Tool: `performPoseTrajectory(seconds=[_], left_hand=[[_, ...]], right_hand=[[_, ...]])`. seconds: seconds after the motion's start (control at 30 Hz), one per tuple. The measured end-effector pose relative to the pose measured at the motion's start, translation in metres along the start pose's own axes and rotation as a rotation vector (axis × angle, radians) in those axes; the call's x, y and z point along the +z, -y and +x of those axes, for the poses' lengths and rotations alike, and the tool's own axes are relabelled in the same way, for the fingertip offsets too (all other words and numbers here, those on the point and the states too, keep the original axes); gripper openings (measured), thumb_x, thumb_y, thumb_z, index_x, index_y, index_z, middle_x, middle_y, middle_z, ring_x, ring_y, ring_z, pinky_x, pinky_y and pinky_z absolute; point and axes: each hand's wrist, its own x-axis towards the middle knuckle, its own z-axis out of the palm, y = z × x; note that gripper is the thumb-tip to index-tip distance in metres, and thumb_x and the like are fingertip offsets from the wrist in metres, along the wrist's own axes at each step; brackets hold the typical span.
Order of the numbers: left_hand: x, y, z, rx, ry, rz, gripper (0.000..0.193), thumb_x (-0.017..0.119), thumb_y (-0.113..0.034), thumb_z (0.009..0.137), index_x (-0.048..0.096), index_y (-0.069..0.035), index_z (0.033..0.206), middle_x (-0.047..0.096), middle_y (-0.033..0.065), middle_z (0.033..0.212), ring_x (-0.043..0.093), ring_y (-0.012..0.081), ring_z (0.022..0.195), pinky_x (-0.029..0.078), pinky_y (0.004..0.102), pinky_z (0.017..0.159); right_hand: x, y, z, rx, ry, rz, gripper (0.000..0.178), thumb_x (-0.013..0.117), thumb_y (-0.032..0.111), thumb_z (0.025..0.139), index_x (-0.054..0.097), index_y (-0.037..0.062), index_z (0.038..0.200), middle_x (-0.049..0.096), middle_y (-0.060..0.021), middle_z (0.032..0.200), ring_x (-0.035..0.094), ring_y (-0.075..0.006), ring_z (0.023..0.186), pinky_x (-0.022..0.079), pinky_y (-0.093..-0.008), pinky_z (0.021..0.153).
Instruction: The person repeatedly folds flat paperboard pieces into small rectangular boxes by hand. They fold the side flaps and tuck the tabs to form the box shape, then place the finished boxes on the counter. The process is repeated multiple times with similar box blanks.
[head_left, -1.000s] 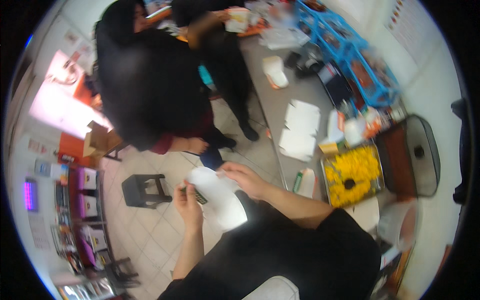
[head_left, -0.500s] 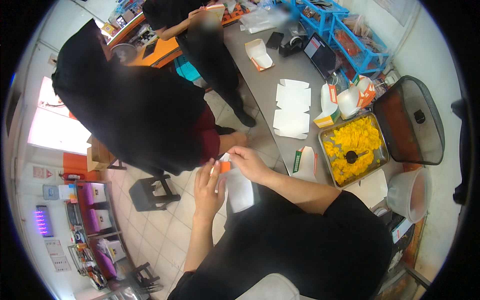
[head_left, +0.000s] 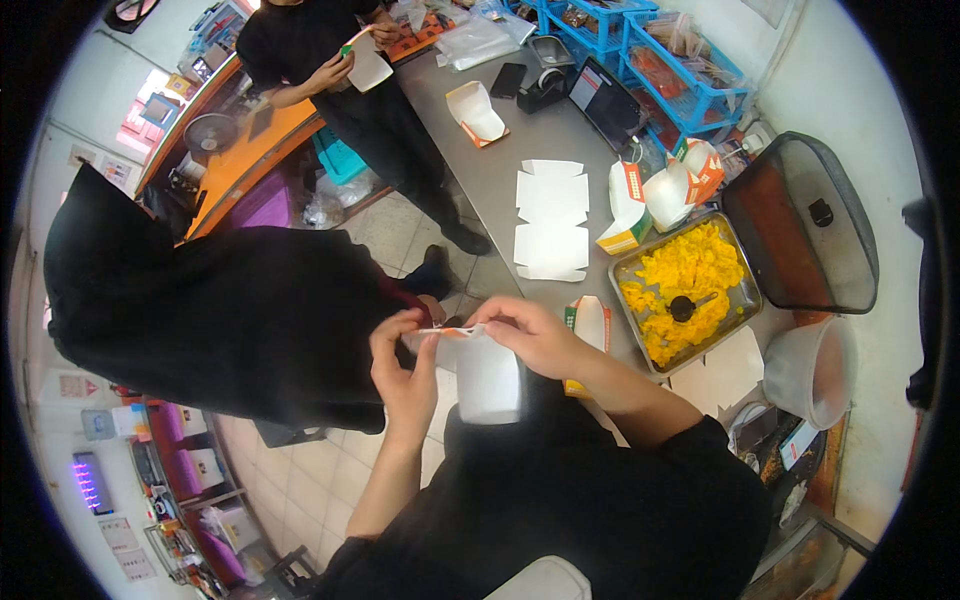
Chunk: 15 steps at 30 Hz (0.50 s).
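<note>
Both hands [head_left: 470, 350] gripping white carton [head_left: 487, 378] (counter edge [head_left: 560, 300] beside)

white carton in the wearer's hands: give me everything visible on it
The white carton is a small paperboard takeaway box, plain white on its visible faces with a thin orange edge along the top flap. It looks only partly folded, its body hanging below the fingers, out over the tiled floor beside the steel counter. The left hand pinches its upper left edge; the right hand grips the top right flap. Whether anything is inside cannot be seen.
</note>
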Motion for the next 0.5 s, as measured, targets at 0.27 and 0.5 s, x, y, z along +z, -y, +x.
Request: performPoseTrajectory(seconds=[0.27, 0.5], left_hand=[[0.047, -0.001, -0.001, -0.37, 0.195, -0.553, 0.008, 0.064, -0.006, 0.105, 0.059, -0.002, 0.111, 0.061, 0.0012, 0.099, 0.057, 0.0086, 0.089, 0.049, 0.026, 0.082], [0.025, 0.001, 0.003, -0.314, 0.107, -0.515, 0.009, 0.063, -0.006, 0.105, 0.064, -0.001, 0.112, 0.071, 0.0044, 0.101, 0.066, 0.0107, 0.096, 0.05, 0.0261, 0.087]], right_hand=[[0.043, -0.003, -0.039, -0.185, -0.345, -0.186, 0.018, 0.057, 0.005, 0.105, 0.06, -0.0025, 0.122, 0.069, -0.0146, 0.125, 0.068, -0.0223, 0.115, 0.054, -0.0346, 0.096], [0.046, -0.012, -0.02, 0.013, -0.395, -0.016, 0.02, 0.056, 0.01, 0.108, 0.06, 0.0003, 0.125, 0.071, -0.012, 0.118, 0.069, -0.0158, 0.105, 0.054, -0.0309, 0.093]])
